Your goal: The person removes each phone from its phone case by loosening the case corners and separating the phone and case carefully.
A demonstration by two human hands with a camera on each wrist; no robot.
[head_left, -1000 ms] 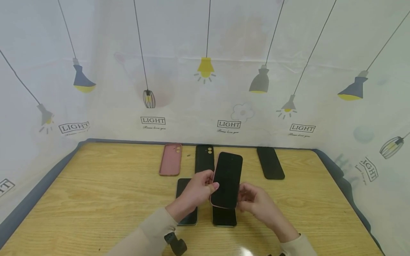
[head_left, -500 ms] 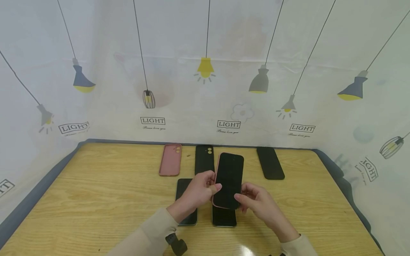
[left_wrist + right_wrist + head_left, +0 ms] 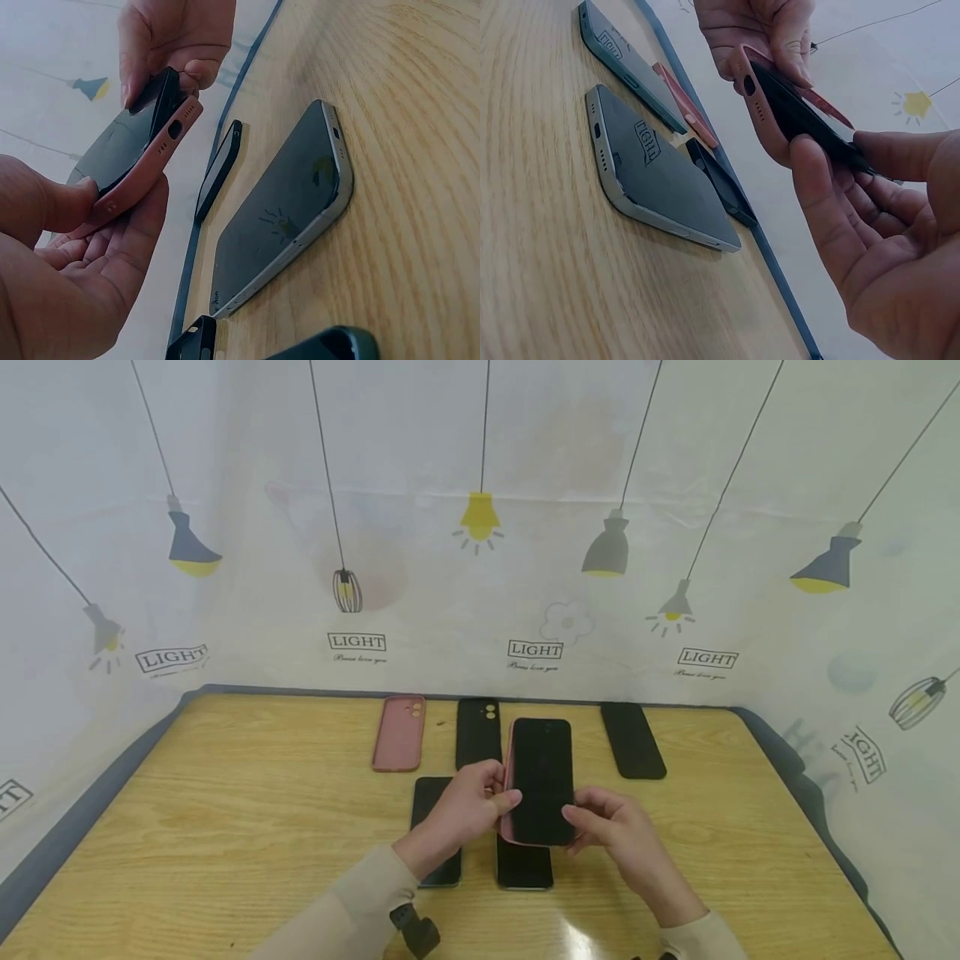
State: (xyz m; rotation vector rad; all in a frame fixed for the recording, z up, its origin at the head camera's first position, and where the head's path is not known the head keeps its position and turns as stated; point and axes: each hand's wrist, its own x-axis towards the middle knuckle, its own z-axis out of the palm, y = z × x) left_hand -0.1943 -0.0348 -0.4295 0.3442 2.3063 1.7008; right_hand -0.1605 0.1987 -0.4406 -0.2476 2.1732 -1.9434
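Over the table, a dark-screened phone (image 3: 543, 768) is held screen up, partly out of a pink phone case (image 3: 154, 159). My left hand (image 3: 463, 806) grips the case by its left side, with the thumb over the edge beside the screen. On the opposite side, my right hand (image 3: 624, 835) pinches the phone's edge, thumb on the front. That side of the phone stands raised and tilted above the case rim, as the right wrist view shows. A gap of pink shows along the phone's left edge. The backs of phone and case are hidden.
A silver-edged phone (image 3: 525, 870) lies just below the held one. Another phone (image 3: 435, 793) is partly under my left wrist. Along the back edge lie a second pink case (image 3: 399, 735), a black case (image 3: 478, 731) and a black phone-shaped thing (image 3: 633, 742).
My right thumb has come round onto the phone's front. The phone has shifted right and lifted on that side, baring more of the pink case on the left. My left hand keeps its grip.
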